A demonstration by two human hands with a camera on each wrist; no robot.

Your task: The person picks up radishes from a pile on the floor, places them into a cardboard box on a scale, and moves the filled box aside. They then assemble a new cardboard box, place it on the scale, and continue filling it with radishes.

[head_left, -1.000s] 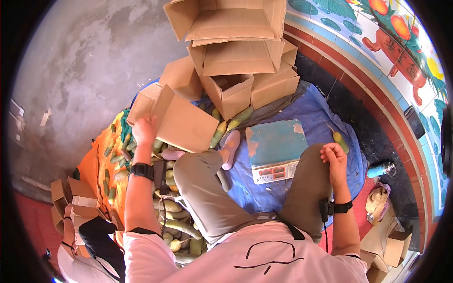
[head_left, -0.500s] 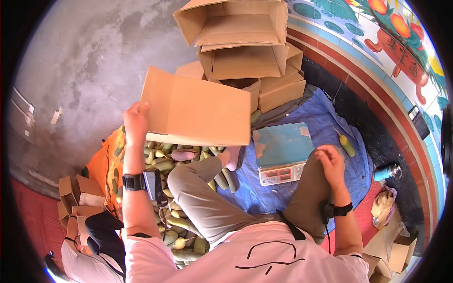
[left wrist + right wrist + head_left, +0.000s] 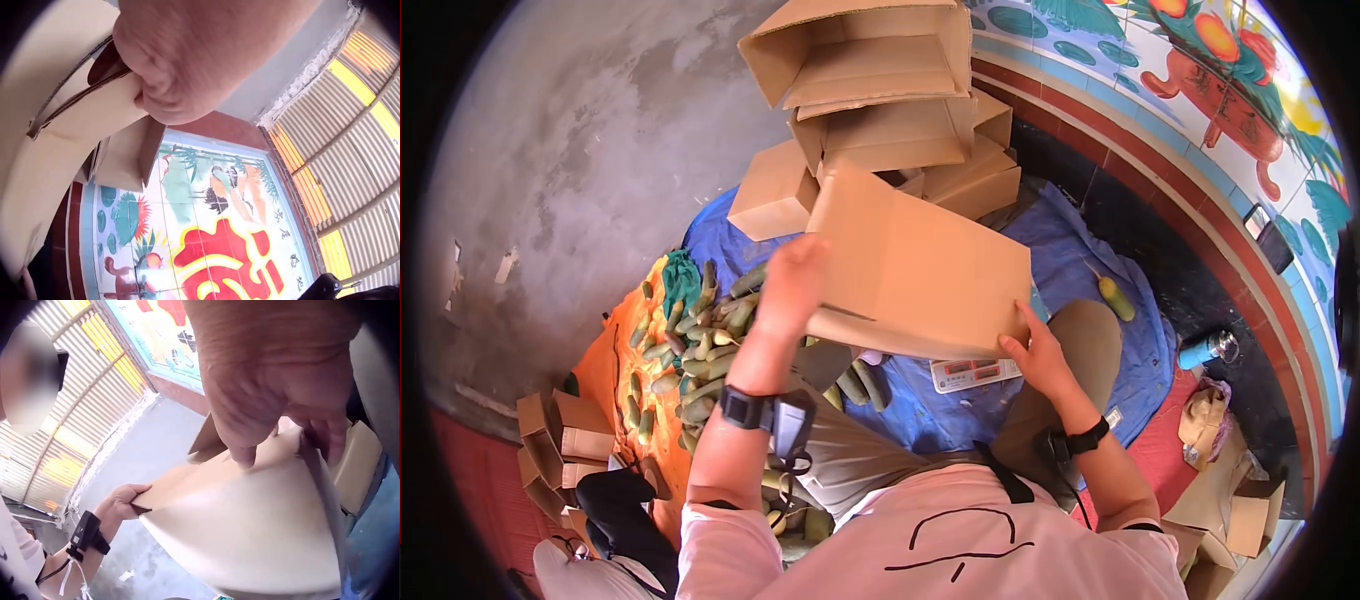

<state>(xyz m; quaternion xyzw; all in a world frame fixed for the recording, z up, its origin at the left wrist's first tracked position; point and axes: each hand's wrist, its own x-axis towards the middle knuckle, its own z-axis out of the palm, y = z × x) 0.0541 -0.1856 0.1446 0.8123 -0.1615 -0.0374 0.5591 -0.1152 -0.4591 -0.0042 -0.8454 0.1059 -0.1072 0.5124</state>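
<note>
A brown cardboard box (image 3: 925,265) is held up over the lap and the scale, tilted, with a broad side facing the head camera. My left hand (image 3: 793,285) grips its left edge; in the left wrist view that hand (image 3: 194,56) closes over the flap edges of the box (image 3: 69,125). At the near right corner, my right hand (image 3: 1040,358) holds the box between thumb and fingers. The right wrist view shows the right hand (image 3: 275,387) with its fingers bent over the box's edge (image 3: 244,519). Below the box, the digital scale (image 3: 972,373) shows only its display strip.
Stacked open cardboard boxes (image 3: 880,70) stand ahead. Long green radish-like vegetables (image 3: 710,345) are piled at left on orange and blue sheets (image 3: 1140,290). One vegetable (image 3: 1116,298) lies alone at right, near a blue bottle (image 3: 1208,350). Another person (image 3: 615,510) sits at lower left.
My left hand has lifted the box from the vegetable pile and swung it right, over the scale. The right hand has left the knee area and taken hold of the box's near right corner.
</note>
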